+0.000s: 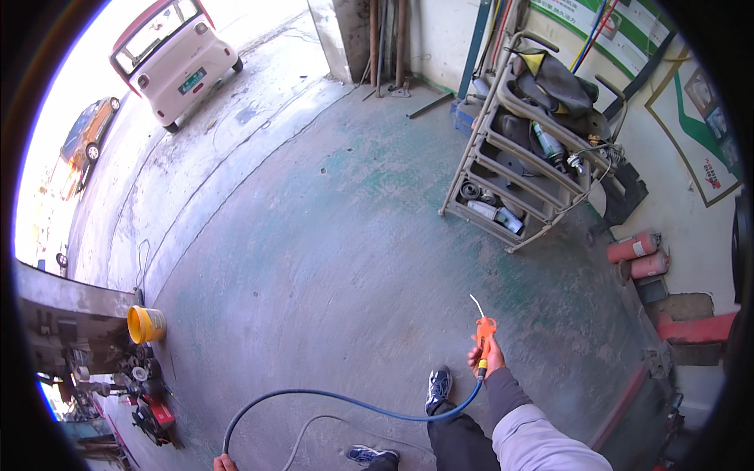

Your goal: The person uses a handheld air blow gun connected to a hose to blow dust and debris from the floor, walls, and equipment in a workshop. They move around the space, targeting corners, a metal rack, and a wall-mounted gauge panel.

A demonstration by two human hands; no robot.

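Observation:
An orange air blow gun [485, 330] with a thin bent pale nozzle is gripped in my right hand [492, 359], held out in front of me above the floor. From a yellow fitting at its lower end, a blue air hose [338, 394] loops across to the left. My left hand [225, 463] is closed around that hose at the bottom edge; only part of its fingers shows. A thinner grey hose [314, 418] curves below the blue one near my shoes.
A metal rack cart [510, 188] loaded with bottles and dark parts stands at upper right. Red cylinders [636, 247] lie by the right wall. A yellow bucket [147, 324] and tools are at left. A white vehicle [177, 63] stands outside on the paving.

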